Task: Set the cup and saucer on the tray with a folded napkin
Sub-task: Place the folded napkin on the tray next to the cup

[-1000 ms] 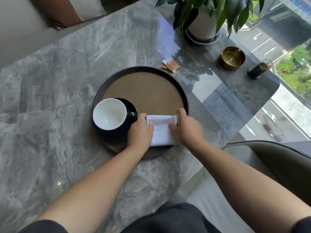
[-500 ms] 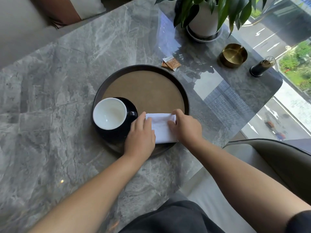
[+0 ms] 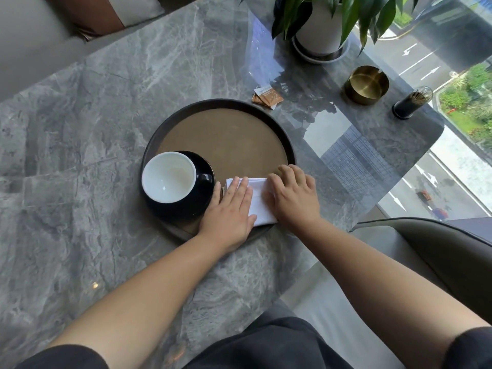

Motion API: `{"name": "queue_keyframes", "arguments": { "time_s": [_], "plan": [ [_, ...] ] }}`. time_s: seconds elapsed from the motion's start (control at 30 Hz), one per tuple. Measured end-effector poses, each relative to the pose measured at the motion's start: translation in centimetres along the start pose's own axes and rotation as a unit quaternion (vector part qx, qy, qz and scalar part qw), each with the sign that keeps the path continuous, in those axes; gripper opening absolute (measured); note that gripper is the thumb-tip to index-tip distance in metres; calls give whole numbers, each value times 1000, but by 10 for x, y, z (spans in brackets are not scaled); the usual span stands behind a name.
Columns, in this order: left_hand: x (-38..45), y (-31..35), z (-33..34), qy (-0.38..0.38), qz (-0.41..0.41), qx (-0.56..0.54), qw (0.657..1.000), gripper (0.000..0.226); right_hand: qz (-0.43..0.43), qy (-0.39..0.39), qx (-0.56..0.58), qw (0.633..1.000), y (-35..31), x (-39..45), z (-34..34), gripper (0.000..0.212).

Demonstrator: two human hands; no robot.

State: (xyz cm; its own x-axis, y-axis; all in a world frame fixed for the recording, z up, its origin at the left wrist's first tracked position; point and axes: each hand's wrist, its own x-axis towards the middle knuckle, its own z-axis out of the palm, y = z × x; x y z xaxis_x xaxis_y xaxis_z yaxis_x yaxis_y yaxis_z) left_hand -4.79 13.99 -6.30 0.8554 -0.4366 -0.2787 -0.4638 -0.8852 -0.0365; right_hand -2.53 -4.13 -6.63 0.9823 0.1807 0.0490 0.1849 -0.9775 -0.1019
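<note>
A round dark tray [image 3: 226, 134] with a brown inside lies on the grey marble table. A white-lined cup [image 3: 168, 180] sits on a black saucer [image 3: 203, 179] at the tray's near left. To the right of the saucer a folded white napkin [image 3: 259, 202] lies on the tray's near part. My left hand [image 3: 231, 211] rests flat on the napkin's left half, fingers spread. My right hand [image 3: 294, 194] presses its right half, fingers curled down. Both hands hide most of the napkin.
A potted plant [image 3: 319, 25] stands at the back of the table. A brass ashtray [image 3: 367, 85] and a dark toothpick holder [image 3: 411, 102] sit at the far right. Small brown sachets [image 3: 267, 96] lie just behind the tray. A chair [image 3: 439, 251] stands at the right.
My left hand has slid from the napkin's left edge onto its top and flattened. My right hand has shifted further over the napkin. The napkin stays in place on the tray.
</note>
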Motion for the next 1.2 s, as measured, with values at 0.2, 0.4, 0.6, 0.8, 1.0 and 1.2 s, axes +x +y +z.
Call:
{"name": "queue_keyframes", "arguments": {
  "time_s": [0.2,0.4,0.6,0.8,1.0,1.2],
  "plan": [
    [-5,4,-17,45,-5,-32,998,65,49,17,114,992,7,-8,-15,36],
    [2,18,-32,172,26,-130,976,48,109,42,204,972,29,6,-29,15],
    [18,18,-27,173,13,-119,978,43,118,35,218,968,47,55,-38,20],
    [23,20,-10,170,4,-100,980,43,102,10,188,977,54,127,-34,23],
    [25,19,-4,189,10,-93,977,43,132,-22,171,976,51,201,-22,33],
    [27,19,1,206,7,-93,974,45,121,-45,124,984,41,240,-10,38]
  ]
}}
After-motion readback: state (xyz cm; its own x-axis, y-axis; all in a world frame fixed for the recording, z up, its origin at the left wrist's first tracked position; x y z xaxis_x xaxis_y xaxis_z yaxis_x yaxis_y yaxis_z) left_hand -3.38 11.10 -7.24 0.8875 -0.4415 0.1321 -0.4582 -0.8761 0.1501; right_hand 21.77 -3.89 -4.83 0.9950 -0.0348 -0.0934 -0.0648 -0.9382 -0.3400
